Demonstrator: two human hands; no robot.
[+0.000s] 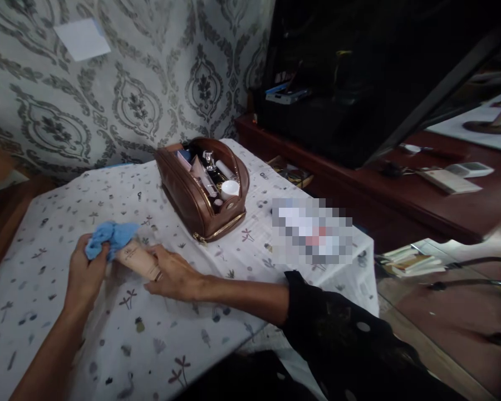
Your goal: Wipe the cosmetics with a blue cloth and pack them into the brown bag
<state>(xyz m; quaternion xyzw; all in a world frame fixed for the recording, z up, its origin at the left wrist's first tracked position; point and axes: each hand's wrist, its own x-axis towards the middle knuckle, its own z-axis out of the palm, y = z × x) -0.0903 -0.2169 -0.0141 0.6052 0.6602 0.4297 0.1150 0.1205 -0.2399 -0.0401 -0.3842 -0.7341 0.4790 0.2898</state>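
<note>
A beige tube point(138, 260) with small dark print lies tilted between my two hands, over the front left part of the table. My right hand point(173, 274) grips its right end. My left hand point(87, 267) pinches a light blue cloth point(112, 238), which covers the tube's other end. Behind them stands a brown leather toiletry bag point(183, 195), unzipped at the top. Inside it show a white round jar point(230, 190), a clear-topped bottle point(209, 160) and several tubes and packets.
A patterned white cloth point(192, 334) covers the table. To the right lies a pixelated item point(311, 231). A dark red cabinet point(401, 195) with a large black screen point(338, 72) borders the table's right side. Patterned wallpaper point(137, 94) rises behind.
</note>
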